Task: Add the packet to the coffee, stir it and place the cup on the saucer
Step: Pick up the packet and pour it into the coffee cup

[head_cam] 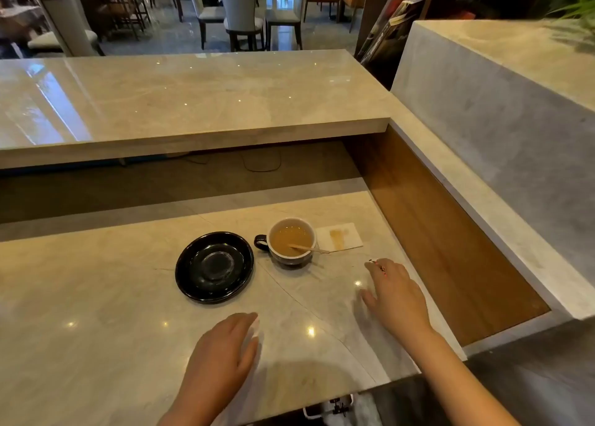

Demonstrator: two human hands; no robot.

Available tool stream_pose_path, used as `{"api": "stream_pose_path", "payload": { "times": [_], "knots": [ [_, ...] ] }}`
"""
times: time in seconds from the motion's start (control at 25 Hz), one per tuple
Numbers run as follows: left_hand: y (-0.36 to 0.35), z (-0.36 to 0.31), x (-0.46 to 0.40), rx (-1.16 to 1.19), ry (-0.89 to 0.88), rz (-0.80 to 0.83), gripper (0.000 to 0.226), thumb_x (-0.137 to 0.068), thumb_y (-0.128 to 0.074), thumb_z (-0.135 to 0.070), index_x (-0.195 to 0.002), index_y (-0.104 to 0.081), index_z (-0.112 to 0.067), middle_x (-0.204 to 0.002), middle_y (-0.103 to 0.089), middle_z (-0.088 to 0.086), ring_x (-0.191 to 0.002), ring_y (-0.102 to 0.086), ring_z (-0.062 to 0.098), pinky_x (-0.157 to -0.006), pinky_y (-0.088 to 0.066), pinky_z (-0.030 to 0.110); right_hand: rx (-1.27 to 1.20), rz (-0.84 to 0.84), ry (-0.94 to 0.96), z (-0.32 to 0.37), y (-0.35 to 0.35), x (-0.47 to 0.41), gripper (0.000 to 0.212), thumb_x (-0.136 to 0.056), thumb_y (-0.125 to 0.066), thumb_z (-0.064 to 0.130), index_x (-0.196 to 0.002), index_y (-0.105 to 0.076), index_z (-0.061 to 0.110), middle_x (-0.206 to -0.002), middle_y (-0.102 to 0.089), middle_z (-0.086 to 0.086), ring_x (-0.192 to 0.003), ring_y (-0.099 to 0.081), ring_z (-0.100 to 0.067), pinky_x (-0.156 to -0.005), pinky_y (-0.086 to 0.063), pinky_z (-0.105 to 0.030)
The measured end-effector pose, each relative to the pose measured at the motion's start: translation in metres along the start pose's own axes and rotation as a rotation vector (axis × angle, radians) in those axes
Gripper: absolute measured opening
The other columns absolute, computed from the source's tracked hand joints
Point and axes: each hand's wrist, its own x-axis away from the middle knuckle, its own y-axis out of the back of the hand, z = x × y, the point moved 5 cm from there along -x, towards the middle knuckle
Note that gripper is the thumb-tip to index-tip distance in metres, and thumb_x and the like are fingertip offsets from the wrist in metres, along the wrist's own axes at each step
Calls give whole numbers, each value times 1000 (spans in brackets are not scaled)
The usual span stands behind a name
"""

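Note:
A cup of light-brown coffee (pixel 291 241) with a dark handle stands on the marble counter, and a wooden stirrer (pixel 308 249) leans in it over the right rim. Just left of the cup lies the empty black saucer (pixel 214 267). My right hand (pixel 397 297) reaches palm down to the right of the cup. A small packet (pixel 379 265) with red marks shows between its fingertips. My left hand (pixel 222 358) rests palm down near the front edge, below the saucer, with a pale blur along its fingers.
A white napkin (pixel 339 236) with a brown stain lies behind and to the right of the cup. A raised marble bar top (pixel 193 103) runs across the back. A wooden side wall (pixel 444 248) borders the counter on the right.

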Motion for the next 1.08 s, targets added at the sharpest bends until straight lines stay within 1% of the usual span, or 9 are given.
{"api": "stream_pose_path", "payload": {
  "times": [0.16,0.28,0.36,0.44,0.52,0.68,0.88,0.96,1.08],
  "knots": [
    [-27,4,-13,-8,80,7,61,-86,-25,-51,-138,-41,-22,-142,-40,4,-127,-37,20,-100,-30,35,-50,-46,-128,-17,-20,-11,47,-80,-66,26,-122,-53,9,-126,-54,-16,-110,-49,-33,-75,-49,-44],
    [-52,18,-15,-98,110,41,67,-84,-16,-55,-144,-25,-27,-151,-20,3,-137,-13,18,-109,-10,36,-5,-46,-148,-25,-38,-15,44,-74,-71,21,-114,-58,7,-117,-60,-15,-97,-54,-33,-66,-48,-41],
    [-59,24,-13,-142,110,59,62,-86,-25,-51,-142,-31,-26,-149,-28,6,-135,-17,18,-108,-6,34,3,-39,-167,-27,-40,-17,38,-76,-69,18,-110,-60,6,-112,-63,-16,-91,-56,-33,-63,-48,-40],
    [-61,25,-13,-138,128,79,58,-86,-31,-47,-140,-35,-26,-146,-34,6,-133,-23,20,-106,-7,34,11,-50,-171,-28,-41,-21,29,-79,-65,13,-108,-62,6,-109,-65,-16,-87,-58,-32,-63,-48,-38],
    [-62,27,-13,-141,134,54,58,-86,-30,-48,-141,-34,-27,-147,-31,4,-134,-21,19,-107,-10,37,-11,-47,-180,-31,-41,-24,23,-82,-61,7,-104,-63,6,-104,-67,-14,-86,-57,-31,-61,-46,-34],
    [-60,26,-13,-141,120,35,57,-86,-32,-46,-139,-38,-25,-146,-35,6,-133,-24,20,-107,-15,39,-117,-59,-239,-37,-42,-28,7,-84,-57,4,-88,-62,3,-86,-68,-13,-74,-55,-24,-55,-31,-27],
    [-60,27,-15,-151,129,35,58,-86,-31,-48,-138,-40,-26,-145,-36,6,-132,-28,21,-101,-27,47,-243,-177,-204,-40,-43,-20,6,-77,-66,-4,-75,-62,0,-71,-65,-17,-58,-52,-23,-51,-31,-27],
    [-61,27,-15,-165,120,42,58,-86,-30,-49,-137,-42,-24,-144,-38,7,-130,-33,23,-100,-29,48,-353,-252,-225,-44,-40,-13,8,-80,-65,-1,-75,-61,5,-67,-63,-12,-55,-49,-16,-50,-32,-23],
    [-62,28,-16,-162,124,38,60,-86,-27,-51,-139,-38,-26,-146,-34,6,-132,-29,22,-102,-25,48,-714,-333,-397,-49,-28,-7,7,-87,-60,8,-81,-58,11,-68,-60,0,-61,-58,-18,-51,-38,-18]
  ]
}}
